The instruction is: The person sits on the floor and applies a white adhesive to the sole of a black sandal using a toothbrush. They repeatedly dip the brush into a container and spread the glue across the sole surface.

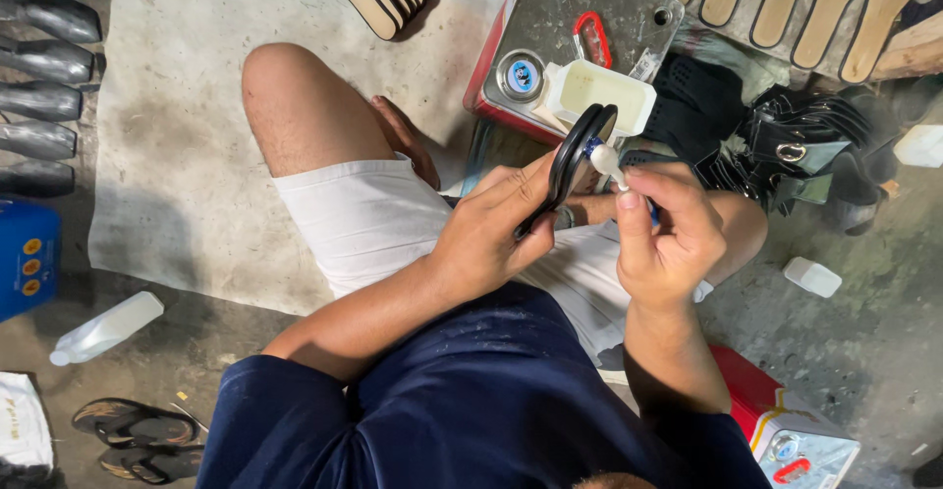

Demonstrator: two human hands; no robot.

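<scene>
My left hand (489,232) grips a black shoe strap (573,158), holding it upright over my lap. My right hand (663,229) pinches a small brush with a white head (606,161) and presses its tip against the strap's upper part. Just beyond the strap a white open tub (601,91) rests on a metal can (560,18) with a red side and a red handle. I sit on the floor in white shorts, with my bare knee (285,91) raised to the left.
Tan soles (786,3) lie in a row at the top. Black straps and bag parts (786,145) pile at the right. Dark shoe pieces (44,67) line the left edge. A white bottle (103,327), sandals (138,435) and a second can (796,440) lie nearby.
</scene>
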